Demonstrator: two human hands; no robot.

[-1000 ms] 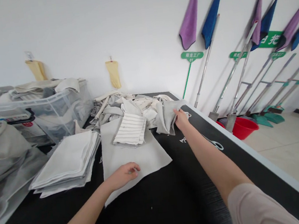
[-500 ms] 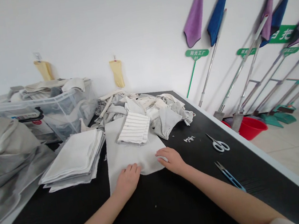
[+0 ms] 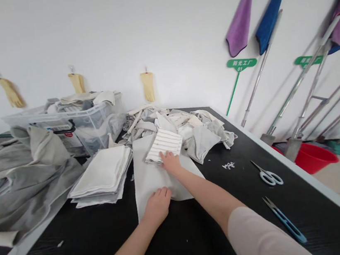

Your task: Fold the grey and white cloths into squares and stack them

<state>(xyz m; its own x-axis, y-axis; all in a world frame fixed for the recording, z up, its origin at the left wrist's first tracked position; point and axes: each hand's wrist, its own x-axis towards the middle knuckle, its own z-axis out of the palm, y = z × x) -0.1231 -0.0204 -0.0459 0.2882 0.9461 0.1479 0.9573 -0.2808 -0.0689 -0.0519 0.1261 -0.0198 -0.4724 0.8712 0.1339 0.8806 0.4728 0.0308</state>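
A plain light-grey cloth (image 3: 145,176) lies flat on the black table. Its near edge is under my left hand (image 3: 158,204), whose fingers are curled together on the fabric. Further up the cloth rests a small stack of white cloths with grey stripes (image 3: 165,142). My right hand (image 3: 171,162) reaches across the grey cloth, fingers somewhat apart, with its fingertips on the near edge of the striped stack. The underside of the right hand is hidden. To the left is a neat pile of white and grey cloths (image 3: 102,172).
Behind lies a heap of loose grey and cream cloths (image 3: 188,125). A clear plastic bin (image 3: 94,125) full of cloth stands back left, beside draped grey fabric (image 3: 38,174). On the right are scissors (image 3: 268,175), blue thread snips (image 3: 285,219) and white thread scraps (image 3: 228,165).
My right hand has moved from the grey cloth's near right edge forward and left onto the striped stack. My left hand stays at the near edge. The view has swung left.
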